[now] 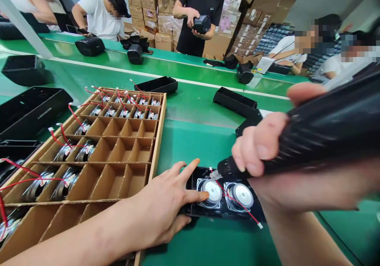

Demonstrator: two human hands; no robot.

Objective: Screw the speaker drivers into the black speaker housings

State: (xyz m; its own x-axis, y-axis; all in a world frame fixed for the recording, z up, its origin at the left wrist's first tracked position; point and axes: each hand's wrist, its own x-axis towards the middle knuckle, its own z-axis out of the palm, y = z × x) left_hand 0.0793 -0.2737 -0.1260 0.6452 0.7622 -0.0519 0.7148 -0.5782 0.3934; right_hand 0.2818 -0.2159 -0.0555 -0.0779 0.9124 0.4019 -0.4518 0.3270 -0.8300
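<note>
My left hand [175,192] has its fingers spread over the left end of a black speaker panel [237,215], with one fingertip on the left of two round speaker drivers [214,192]. The second driver [244,195] sits beside it, and a red wire [237,200] with white connectors crosses over both. In my right hand [261,145] is a black electric screwdriver [320,127], held slantwise with the fingers wrapped round it. Its tip meets the panel near the upper edge of the left driver; the screw spot itself is too small to make out.
A cardboard divider box [162,139] at left holds several drivers with red wires. Black housings [236,101] lie on the green table beyond. Across the belt [192,74], several people work; one person in black [200,20] stands holding a black speaker [202,24].
</note>
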